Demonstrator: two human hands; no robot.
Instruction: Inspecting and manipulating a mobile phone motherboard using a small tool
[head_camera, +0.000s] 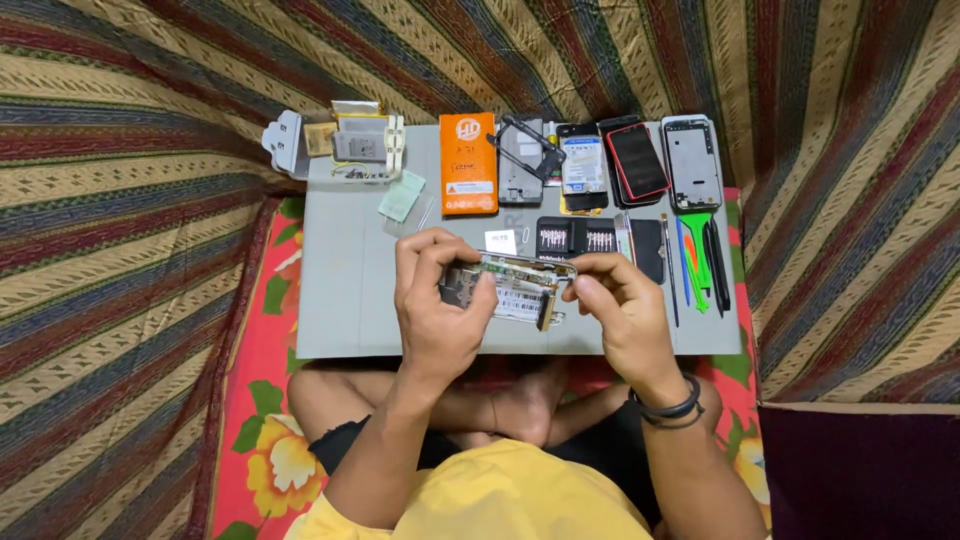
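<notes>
An opened phone body (515, 288) with its battery and circuit board showing is held above the grey work mat (340, 300). My left hand (440, 300) grips its left end, fingers curled over the top edge. My right hand (620, 310) pinches the right end between thumb and fingers. A black band sits on my right wrist.
Along the mat's far edge lie an orange box (468, 163), several phones and phone frames (692, 163), a screwdriver bit set (575, 238), a white parts holder (345, 145) and prying tools (700, 262). Striped cloth surrounds the mat; my crossed legs are below it.
</notes>
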